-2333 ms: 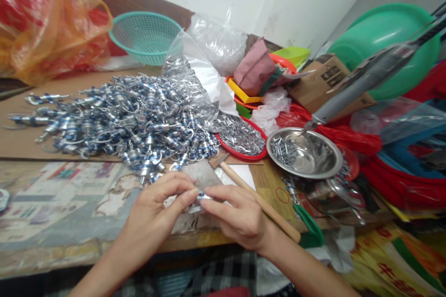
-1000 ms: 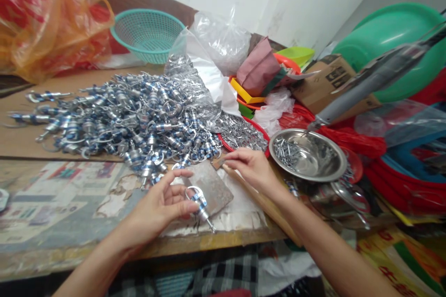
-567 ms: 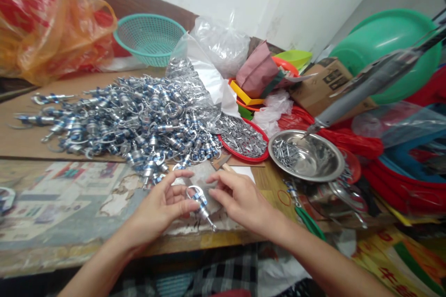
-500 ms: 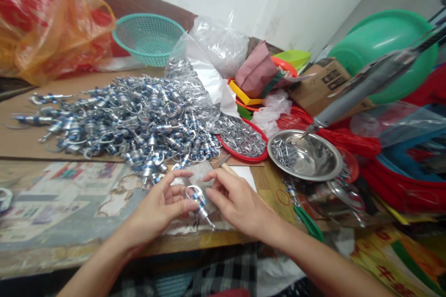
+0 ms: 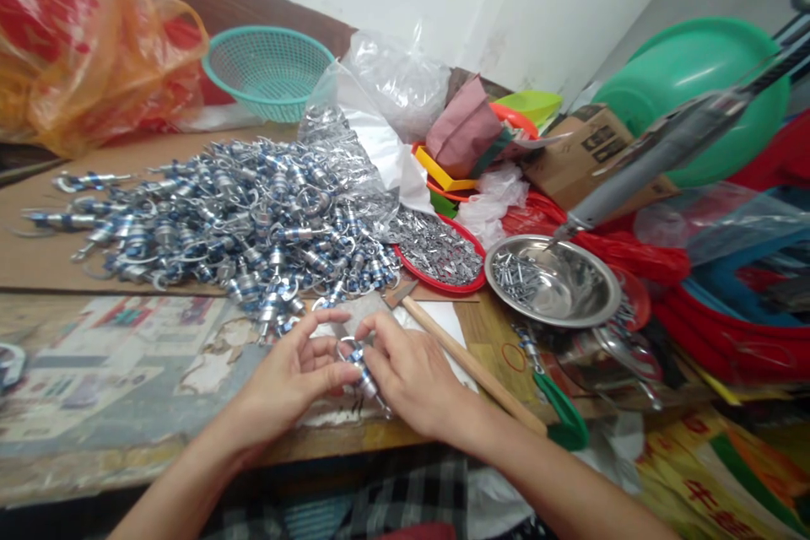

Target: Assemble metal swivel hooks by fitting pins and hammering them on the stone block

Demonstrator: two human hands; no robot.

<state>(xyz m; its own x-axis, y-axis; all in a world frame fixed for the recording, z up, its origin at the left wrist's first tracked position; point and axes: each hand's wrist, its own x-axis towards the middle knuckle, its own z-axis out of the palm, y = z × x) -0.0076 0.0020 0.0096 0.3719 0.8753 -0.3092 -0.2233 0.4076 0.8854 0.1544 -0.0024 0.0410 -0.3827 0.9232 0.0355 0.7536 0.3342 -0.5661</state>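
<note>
A small silver-and-blue metal hook clip [image 5: 364,381] is held over the front of the bench, its curved hook at the top and a thin end pointing down right. My left hand [image 5: 294,367] pinches it from the left between thumb and fingers. From the other side, my right hand [image 5: 418,371] closes thumb and fingertips on its upper part and covers some of it. Just beyond both hands lies a large heap of similar clips [image 5: 253,215]. A hammer's wooden handle [image 5: 474,363] runs diagonally beside my right forearm.
A red tray [image 5: 436,280] of small metal pieces and a steel bowl [image 5: 582,316] with metal pins stand to the right. Above the bowl slants a grey tool [image 5: 633,181]. A turquoise basket [image 5: 272,67] and an orange plastic bag [image 5: 114,59] are at the back left.
My right hand has moved left and in onto the clip; before, it was apart from it. More of the hammer handle now shows. My left hand has stayed in place.
</note>
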